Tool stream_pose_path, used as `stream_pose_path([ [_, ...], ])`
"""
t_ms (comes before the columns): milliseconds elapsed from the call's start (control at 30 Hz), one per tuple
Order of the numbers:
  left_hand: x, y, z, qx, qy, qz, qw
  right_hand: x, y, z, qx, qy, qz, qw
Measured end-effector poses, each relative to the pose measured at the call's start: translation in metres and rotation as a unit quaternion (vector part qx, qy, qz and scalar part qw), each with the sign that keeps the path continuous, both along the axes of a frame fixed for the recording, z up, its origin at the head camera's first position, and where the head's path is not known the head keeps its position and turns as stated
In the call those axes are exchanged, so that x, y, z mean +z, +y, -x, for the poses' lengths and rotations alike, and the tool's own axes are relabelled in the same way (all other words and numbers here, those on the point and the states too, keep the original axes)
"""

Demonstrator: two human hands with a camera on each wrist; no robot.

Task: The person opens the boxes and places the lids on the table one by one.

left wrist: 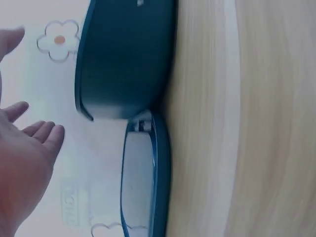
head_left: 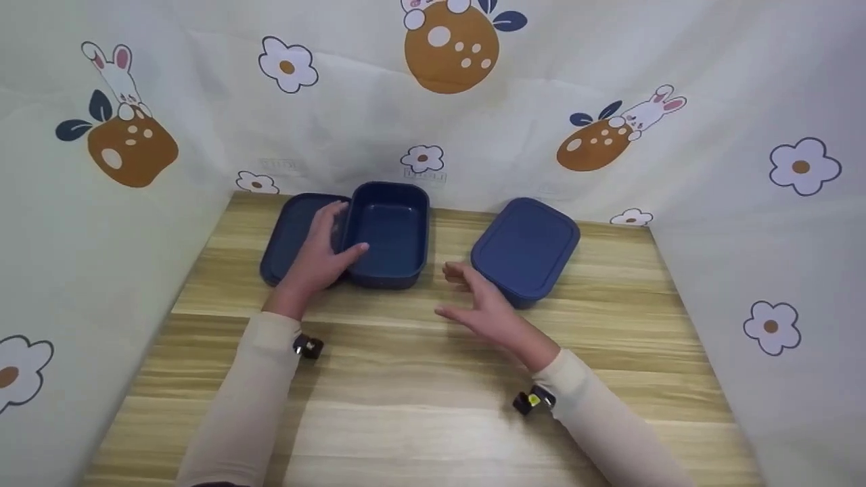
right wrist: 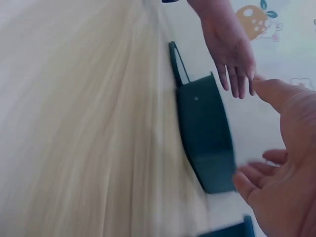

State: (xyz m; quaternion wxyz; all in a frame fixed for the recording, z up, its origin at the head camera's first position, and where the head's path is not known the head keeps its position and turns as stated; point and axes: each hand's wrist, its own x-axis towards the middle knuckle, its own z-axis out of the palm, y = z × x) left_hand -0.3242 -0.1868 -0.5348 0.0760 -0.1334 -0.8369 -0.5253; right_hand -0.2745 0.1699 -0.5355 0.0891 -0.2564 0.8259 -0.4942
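A dark blue box without its lid [head_left: 387,237] stands at the back of the table, its inside bare. Left of it lies a flat blue lid [head_left: 287,233], with the box's side against its edge. My left hand [head_left: 321,253] hovers over the lid and the box's left rim, fingers apart and holding nothing. To the right is a second blue box with its lid on [head_left: 526,250], set at a slant. Between the two boxes my right hand [head_left: 484,304] is held in the air, thumb and fingers spread, near the lidded box's left side.
The wooden table [head_left: 406,406] meets a patterned cloth [head_left: 352,115] behind the boxes and at both sides. Small black cameras [head_left: 309,347] are strapped to both wrists over pale sleeves.
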Motion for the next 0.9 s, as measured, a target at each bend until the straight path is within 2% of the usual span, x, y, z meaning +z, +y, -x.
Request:
stream_pose_path([
  [133,0.004,0.019,-0.006,-0.029,0.042,-0.024,0.9984,0.006,0.029,-0.012,0.003,0.034,0.012,0.9993],
  [267,0.011,0.044,-0.014,-0.083,0.047,-0.029,0.9951,0.008,0.053,-0.021,-0.020,0.039,0.029,0.9986],
  [400,0.016,0.071,-0.022,-0.128,0.042,-0.015,0.9908,0.009,0.074,-0.028,-0.057,0.032,0.053,0.9964],
  [533,0.017,0.097,-0.028,-0.157,0.039,-0.002,0.9868,0.008,0.092,-0.030,-0.121,0.044,0.060,0.9899],
  [700,0.016,0.129,-0.029,-0.172,0.031,0.008,0.9846,0.005,0.112,-0.030,-0.213,0.066,0.042,0.9739],
  [800,0.014,0.146,-0.027,-0.162,0.020,0.017,0.9864,0.002,0.123,-0.028,-0.254,0.055,0.032,0.9650],
  [900,0.011,0.161,-0.022,-0.152,-0.007,0.020,0.9882,-0.004,0.132,-0.024,-0.274,0.033,0.027,0.9607],
])
